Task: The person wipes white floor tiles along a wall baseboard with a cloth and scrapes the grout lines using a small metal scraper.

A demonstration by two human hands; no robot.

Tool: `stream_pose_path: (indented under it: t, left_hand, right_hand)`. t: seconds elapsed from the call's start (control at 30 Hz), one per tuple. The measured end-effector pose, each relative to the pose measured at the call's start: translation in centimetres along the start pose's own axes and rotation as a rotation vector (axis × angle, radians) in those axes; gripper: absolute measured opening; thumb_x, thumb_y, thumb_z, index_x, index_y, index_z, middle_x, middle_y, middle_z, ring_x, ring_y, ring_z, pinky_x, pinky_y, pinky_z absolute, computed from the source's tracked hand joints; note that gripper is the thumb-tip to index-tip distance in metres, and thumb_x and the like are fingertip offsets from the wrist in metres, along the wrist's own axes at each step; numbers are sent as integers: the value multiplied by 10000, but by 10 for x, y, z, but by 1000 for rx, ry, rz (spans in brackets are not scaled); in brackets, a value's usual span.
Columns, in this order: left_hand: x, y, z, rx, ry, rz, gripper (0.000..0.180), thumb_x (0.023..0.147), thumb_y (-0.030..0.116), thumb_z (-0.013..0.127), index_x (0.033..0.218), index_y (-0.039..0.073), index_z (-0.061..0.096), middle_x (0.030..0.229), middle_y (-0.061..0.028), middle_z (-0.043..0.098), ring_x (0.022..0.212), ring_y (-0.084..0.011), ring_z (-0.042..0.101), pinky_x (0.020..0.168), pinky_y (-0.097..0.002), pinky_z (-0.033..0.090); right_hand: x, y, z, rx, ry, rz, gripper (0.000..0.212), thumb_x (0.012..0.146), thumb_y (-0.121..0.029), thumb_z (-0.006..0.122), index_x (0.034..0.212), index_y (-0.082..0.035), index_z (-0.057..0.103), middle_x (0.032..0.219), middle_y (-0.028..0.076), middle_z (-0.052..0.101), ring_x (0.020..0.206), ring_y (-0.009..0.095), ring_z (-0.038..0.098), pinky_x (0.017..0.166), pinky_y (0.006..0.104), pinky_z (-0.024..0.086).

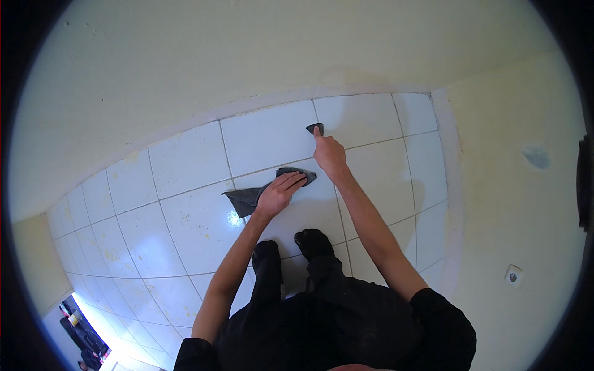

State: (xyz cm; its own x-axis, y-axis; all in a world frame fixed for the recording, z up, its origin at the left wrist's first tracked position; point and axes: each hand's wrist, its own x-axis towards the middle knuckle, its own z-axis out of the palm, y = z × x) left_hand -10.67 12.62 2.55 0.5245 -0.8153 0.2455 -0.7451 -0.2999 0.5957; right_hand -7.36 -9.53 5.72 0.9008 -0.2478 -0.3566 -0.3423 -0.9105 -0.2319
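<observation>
On the white tiled floor [266, 137], my right hand [330, 154] grips a small dark scraper [314, 127] with a wide, triangular end. One finger stretches along it, while its handle is hidden in my fist. The scraper's wide end points toward the far wall and seems to touch a tile. Nearer and to the left, my left hand [279, 193] is closed over a dark grey cloth [246, 198]. The cloth is bunched under the fingers, and a loose corner spreads out to the left. My thumb there is hidden.
A cream wall [260, 49] rises beyond the floor, and another wall [501, 185] with a socket [513, 275] stands at right. Yellowish specks mark several tiles on the left. My feet in black socks [314, 243] stand just below the cloth. Bright light enters at lower left.
</observation>
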Motion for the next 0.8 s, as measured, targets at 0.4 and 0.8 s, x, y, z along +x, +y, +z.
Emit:
stream_pose_path:
  t: [0.4,0.8]
  left_hand:
    - [0,1,1,5,-1,1,598,716,-85,588,1292,70,632,1335,-87,610,1266,-274,561,1063,-386,484]
    - [65,9,27,-284,219,-134,597,767,-187,519,1317,34,592,1367,-140,565,1328,-332,501,1111,-429,434]
  right_hand:
    - [3,1,1,-4,22,-2,521,920,-99,508,1438,-45,495,905,221,714,833,365,723,731,481,582]
    - [-78,56,-28,403,337,157,502,979,-131,558,1466,-241,507,747,204,650,680,360,661,651,435,521]
